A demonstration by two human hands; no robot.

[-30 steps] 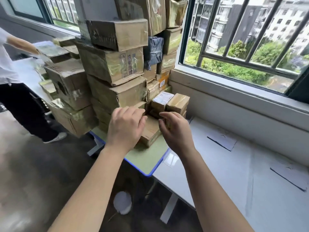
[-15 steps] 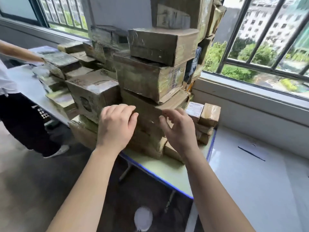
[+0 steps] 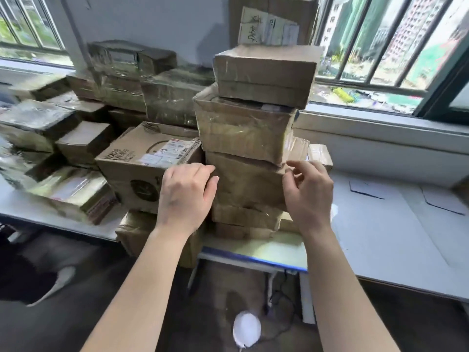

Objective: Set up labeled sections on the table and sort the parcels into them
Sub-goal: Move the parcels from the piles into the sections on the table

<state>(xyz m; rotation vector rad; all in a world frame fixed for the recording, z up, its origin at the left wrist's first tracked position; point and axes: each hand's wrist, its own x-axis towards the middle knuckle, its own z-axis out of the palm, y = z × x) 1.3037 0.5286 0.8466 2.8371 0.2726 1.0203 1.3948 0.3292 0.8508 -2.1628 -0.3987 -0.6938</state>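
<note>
A tall stack of taped brown cardboard parcels [image 3: 245,130] stands on the small green table [image 3: 253,251] with a blue edge. My left hand [image 3: 186,193] rests with relaxed fingers against the left edge of a middle parcel [image 3: 248,182] in that stack. My right hand [image 3: 308,193] is at the same parcel's right corner, fingers loosely curled and spread, holding nothing. Two paper section labels [image 3: 365,189] [image 3: 441,200] lie flat on the white table [image 3: 380,240] to the right.
A printed box with a shipping label [image 3: 149,158] sits left of the stack, with several more parcels [image 3: 63,191] piled behind and beside it. A window sill [image 3: 380,123] runs behind. On the floor are a white round object [image 3: 246,329] and another person's shoe [image 3: 50,284].
My view has swung so the stack is straight ahead. Both hands have risen and spread apart to either side of the middle parcel.
</note>
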